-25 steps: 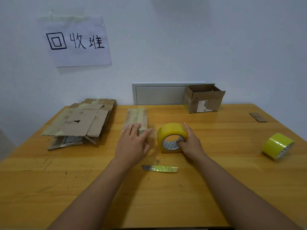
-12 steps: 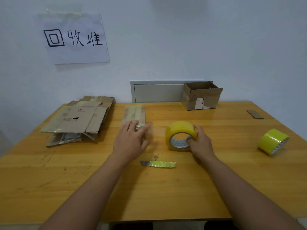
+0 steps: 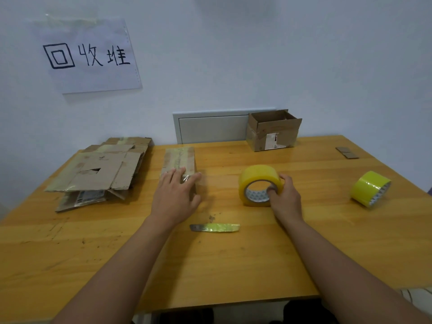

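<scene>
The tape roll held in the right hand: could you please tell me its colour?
The tape roll is translucent yellow, its core white with grey marks; head view.

Paper sheet on the wall, up-left of the open cardboard box: handwritten black "回收堆". White label on the box front: print too small to read. Label under the flattened cardboard pile, far left of the box: unreadable. Tape roll in front of the box: core print illegible.
</scene>
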Tool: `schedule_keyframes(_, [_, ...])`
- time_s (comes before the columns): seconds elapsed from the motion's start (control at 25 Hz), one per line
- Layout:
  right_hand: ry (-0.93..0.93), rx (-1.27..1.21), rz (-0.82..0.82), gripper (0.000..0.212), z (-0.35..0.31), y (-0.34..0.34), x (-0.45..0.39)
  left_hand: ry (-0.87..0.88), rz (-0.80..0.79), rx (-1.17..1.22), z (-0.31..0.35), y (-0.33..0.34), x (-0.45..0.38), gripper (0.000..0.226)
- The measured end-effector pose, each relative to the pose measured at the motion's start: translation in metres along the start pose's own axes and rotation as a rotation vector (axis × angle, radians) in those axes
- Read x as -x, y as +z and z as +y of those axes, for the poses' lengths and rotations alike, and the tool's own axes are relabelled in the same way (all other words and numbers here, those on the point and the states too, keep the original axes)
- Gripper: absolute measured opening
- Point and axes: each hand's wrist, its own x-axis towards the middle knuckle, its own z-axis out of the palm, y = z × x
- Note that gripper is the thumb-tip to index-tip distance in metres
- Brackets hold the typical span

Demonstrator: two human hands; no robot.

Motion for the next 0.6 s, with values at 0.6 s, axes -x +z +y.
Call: schedule_keyframes(0.6, [-0.249, 0.051, 0.308, 0.066, -0.013, -0.013, 0.015, 0.011, -0.006, 0.012, -0.007, -0.001, 0.0, 0.072])
